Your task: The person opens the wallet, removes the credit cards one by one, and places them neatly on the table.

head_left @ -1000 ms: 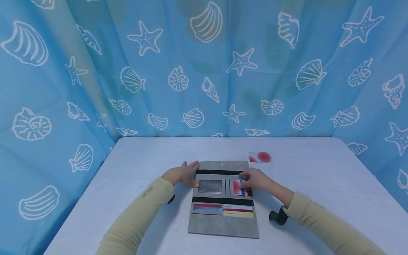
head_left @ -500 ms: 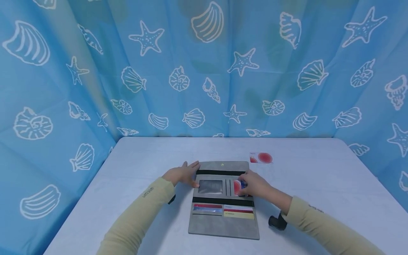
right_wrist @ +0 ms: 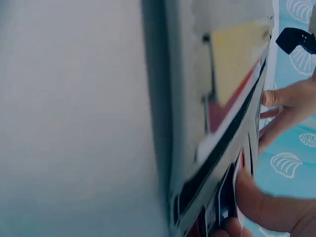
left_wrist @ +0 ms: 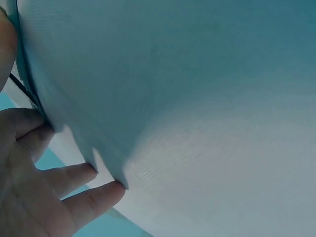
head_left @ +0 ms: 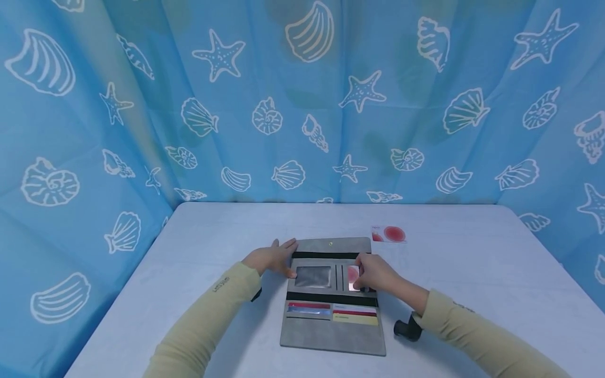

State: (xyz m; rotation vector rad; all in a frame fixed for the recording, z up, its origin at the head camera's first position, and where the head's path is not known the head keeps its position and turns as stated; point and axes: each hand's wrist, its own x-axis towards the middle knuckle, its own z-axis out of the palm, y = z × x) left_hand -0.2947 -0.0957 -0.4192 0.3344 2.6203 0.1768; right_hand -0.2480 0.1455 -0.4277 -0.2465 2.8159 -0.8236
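Grey wallet (head_left: 333, 336): lay opened flat on the white-covered table (head_left: 212, 226), lower centre of the head frame, with black bands (head_left: 332, 299) across it and a clear window (head_left: 313, 277) left of its middle.
Red-and-white card (head_left: 352, 273): was at the wallet's right inner panel, just right of the vertical slits (head_left: 342, 278); fingers hid much of it, so how far it sat in a pocket could not be told.
Right hand (head_left: 378, 273): pinched that card between thumb and fingers.
Left hand (head_left: 274, 260): fingers spread apart, touching the wallet's upper left edge, clamped on nothing.
Lower cards (head_left: 355, 318): showed coloured edges below the lower band, well clear of the pinch.
Loose card (head_left: 389, 234): lay on the table, just beyond the wallet's upper right corner.
Pinch and pocket: by judgement, good work called for a light grip, the card kept flat and square to its opening, and the left fingers steadying the wallet; a slanted push or pull risked catching neighbouring cards.
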